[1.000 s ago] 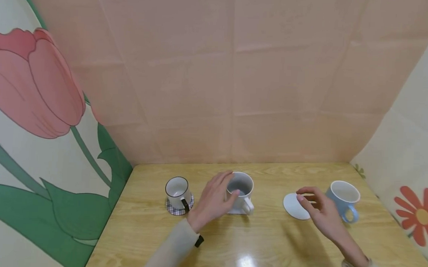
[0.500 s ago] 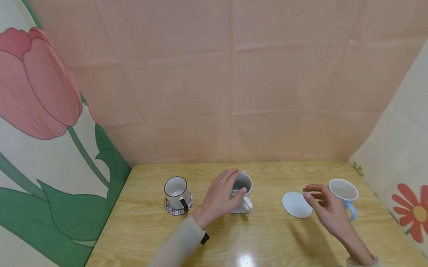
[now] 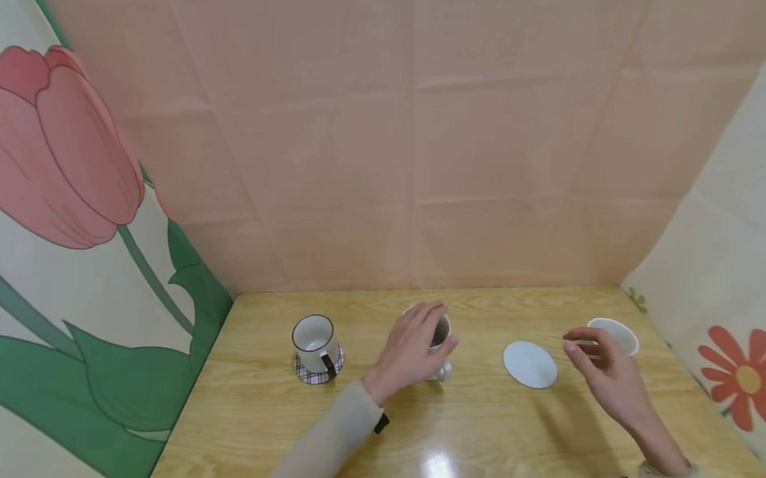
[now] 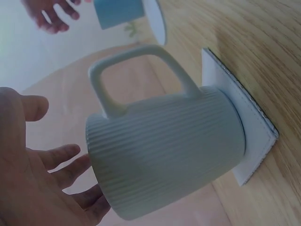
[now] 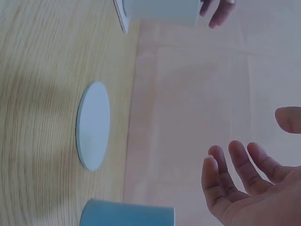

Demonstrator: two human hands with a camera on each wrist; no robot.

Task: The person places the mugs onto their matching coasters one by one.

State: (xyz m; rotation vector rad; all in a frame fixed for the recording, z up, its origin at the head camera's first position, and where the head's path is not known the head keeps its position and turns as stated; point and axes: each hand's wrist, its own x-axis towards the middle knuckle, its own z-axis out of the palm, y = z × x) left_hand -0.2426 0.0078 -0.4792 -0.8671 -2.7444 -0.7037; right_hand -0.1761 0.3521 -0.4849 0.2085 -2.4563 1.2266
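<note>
My left hand hovers over a white ribbed mug, its fingers spread around the mouth and gripping nothing. That mug stands upright on a white square coaster with its handle toward me, and my hand hides part of its rim in the head view. Over on the right, my right hand hangs in the air with fingers loosely bent and nothing held. It covers much of a light blue mug with a white interior. Left of that mug lies a round pale coaster, bare on the table.
A white mug with a black rim and black handle stands on a plaid round coaster at the left. The wooden table ends at a pink cloth backdrop. Flower-patterned cloths flank both sides.
Both hands have shifted right. The left hand has moved further across the ribbed mug's mouth, and the right hand away from the round coaster, in front of the blue mug. The mugs stay put.
</note>
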